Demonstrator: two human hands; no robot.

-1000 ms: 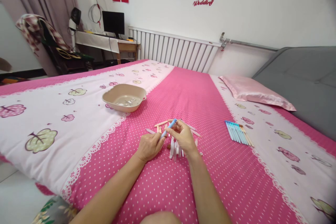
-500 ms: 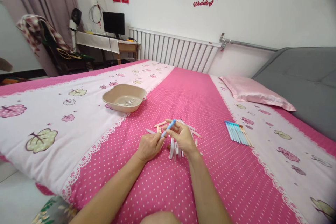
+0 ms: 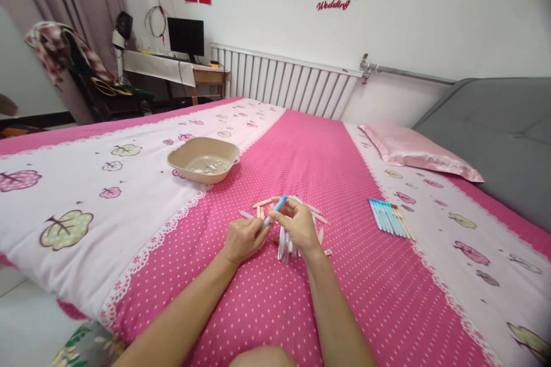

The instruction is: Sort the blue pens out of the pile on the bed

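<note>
Both my hands meet over a pink dotted bedspread (image 3: pixel 301 160) and share one light blue pen (image 3: pixel 278 206). My left hand (image 3: pixel 244 239) pinches its lower end, and the fingers of my right hand (image 3: pixel 297 226) are closed round its upper part. Under and around the hands lies a loose pile of pink and pale pens (image 3: pixel 287 243). To the right, a neat row of blue pens (image 3: pixel 390 218) rests on the bedspread.
A beige basin (image 3: pixel 203 159) with small pale bits inside stands to the far left of the hands. A pink pillow (image 3: pixel 413 152) lies at the back right beside a grey sofa (image 3: pixel 503 132). A radiator, a desk with a monitor and a chair line the far wall.
Both hands keep hold of the blue pen and have barely shifted. The view has moved very slightly.
</note>
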